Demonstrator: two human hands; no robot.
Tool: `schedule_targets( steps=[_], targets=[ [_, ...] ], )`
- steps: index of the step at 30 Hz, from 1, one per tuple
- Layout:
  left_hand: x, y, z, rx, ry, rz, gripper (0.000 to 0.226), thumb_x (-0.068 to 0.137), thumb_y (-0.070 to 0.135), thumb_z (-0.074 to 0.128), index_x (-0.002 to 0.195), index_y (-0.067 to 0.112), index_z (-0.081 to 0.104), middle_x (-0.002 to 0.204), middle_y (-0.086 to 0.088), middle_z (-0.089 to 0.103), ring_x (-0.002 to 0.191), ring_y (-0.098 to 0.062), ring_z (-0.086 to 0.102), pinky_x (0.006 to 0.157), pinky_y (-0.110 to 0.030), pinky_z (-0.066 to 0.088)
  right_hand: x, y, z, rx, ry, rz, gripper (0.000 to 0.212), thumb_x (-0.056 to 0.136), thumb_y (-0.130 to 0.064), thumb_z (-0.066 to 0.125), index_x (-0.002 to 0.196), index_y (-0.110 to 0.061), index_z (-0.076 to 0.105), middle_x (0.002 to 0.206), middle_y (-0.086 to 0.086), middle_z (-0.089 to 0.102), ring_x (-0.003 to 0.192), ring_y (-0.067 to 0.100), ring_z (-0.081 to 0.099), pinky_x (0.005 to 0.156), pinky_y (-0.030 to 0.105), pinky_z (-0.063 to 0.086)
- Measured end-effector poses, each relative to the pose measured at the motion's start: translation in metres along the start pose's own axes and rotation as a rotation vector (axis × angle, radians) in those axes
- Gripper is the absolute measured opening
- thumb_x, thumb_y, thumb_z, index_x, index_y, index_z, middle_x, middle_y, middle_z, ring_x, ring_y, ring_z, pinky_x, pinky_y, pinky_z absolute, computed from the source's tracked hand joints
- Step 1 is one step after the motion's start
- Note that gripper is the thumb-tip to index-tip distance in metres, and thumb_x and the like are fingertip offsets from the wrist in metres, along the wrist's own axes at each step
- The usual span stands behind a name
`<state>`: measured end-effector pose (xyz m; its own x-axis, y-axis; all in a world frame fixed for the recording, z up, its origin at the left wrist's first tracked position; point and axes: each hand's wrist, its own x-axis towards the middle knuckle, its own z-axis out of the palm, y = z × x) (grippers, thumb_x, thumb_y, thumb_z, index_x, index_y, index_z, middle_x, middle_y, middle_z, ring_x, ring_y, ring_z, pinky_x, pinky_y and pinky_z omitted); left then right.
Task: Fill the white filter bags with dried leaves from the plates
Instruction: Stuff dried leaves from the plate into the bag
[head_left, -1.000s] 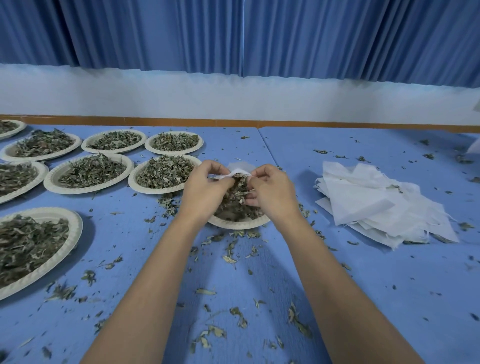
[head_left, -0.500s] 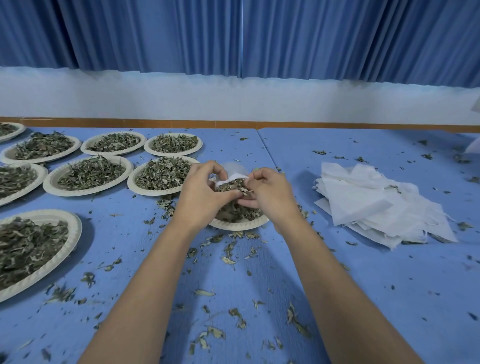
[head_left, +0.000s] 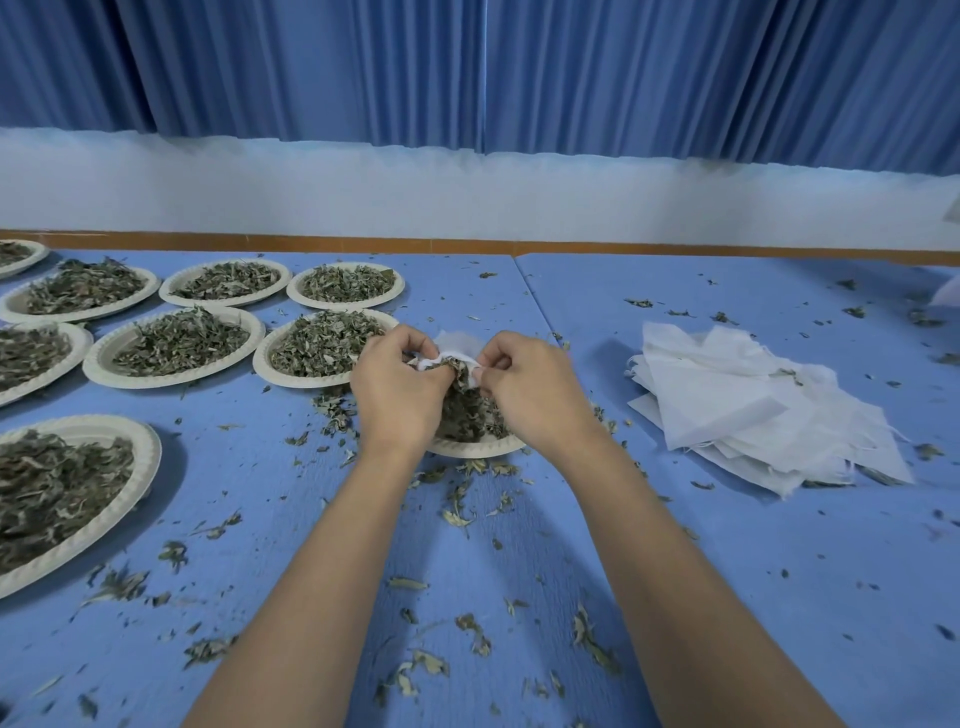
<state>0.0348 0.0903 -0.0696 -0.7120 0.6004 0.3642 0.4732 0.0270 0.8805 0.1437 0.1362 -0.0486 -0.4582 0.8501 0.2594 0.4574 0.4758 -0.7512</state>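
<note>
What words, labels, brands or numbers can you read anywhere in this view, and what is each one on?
None: no readable text anywhere in this view.
Stack of filter bags: plain white, no print.
Held filter bag, pinched between left hand and right hand: no print showing.
Paper plates: plain, no marks.
Table and curtain: plain blue.

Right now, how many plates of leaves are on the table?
9 plates: one cut off at back left, three along the back, three in the middle row, one near left, one under the hands. More may lie beyond the left edge.
</note>
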Motion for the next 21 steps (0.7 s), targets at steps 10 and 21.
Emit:
schedule_targets(
  steps=[10,21],
  targets=[
    [-0.007,0.005,0.004,0.045,0.133,0.08,0.027,0.068,-0.01,0.059,0.072,0.016,0.052,0.088,0.0,0.047,0.062,-0.003,0.04,0.059,-0.006,0.032,0.001,0.002,-0.008,0.353,-0.201,0.015,0.02,0.086,0.0,0.058,0.07,-0.012,0.058,0.069,0.004,0.061,0.064,0.014,0.063,0.068,0.021,0.052],
    [0.008,0.017,-0.012,0.051,-0.294,0.051,0.015,0.082,0.018,0.065,0.084,0.023,0.051,0.097,0.005,0.045,0.073,-0.009,0.049,0.057,-0.018,0.036,0.005,0.011,0.002,0.416,0.071,0.102,0.012,0.095,-0.01,0.05,0.084,-0.014,0.051,0.08,-0.001,0.056,0.071,0.021,0.065,0.066,0.026,0.058]
  ],
)
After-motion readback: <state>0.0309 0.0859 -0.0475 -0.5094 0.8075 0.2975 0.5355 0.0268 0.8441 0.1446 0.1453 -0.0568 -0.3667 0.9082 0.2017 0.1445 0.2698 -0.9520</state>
